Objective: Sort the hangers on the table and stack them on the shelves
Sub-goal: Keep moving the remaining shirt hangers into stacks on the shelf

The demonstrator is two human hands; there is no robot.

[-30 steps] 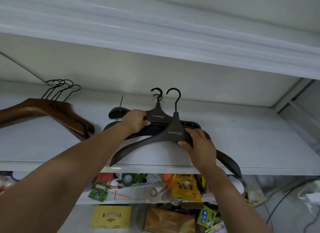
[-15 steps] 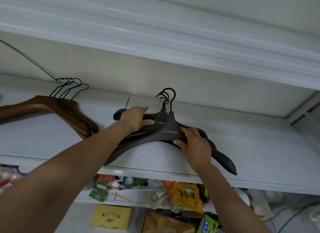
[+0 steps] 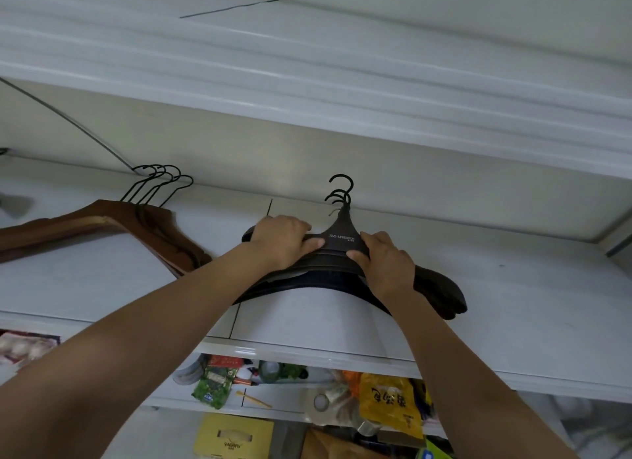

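A stack of dark plastic hangers [image 3: 342,239] lies flat on the white shelf [image 3: 513,304], hooks pointing to the back wall and lined up. My left hand [image 3: 284,239] grips the stack's left arm, fingers curled over it. My right hand [image 3: 386,260] holds the right arm just beside the neck, thumb under the edge. The right tips of the hangers stick out past my right wrist. A second stack of brown wooden hangers [image 3: 113,219] with black wire hooks lies on the same shelf to the left.
Another white shelf [image 3: 307,92] hangs close above. Below the front edge a lower shelf holds packets, a tape roll [image 3: 319,402], a yellow bag [image 3: 390,404] and a yellow box [image 3: 232,438]. Bare shelf surface stretches to the right of the dark hangers.
The top dark hanger has slid back and left onto the stack, so its hook now lines up with the others. Both hands moved further onto the shelf with it.
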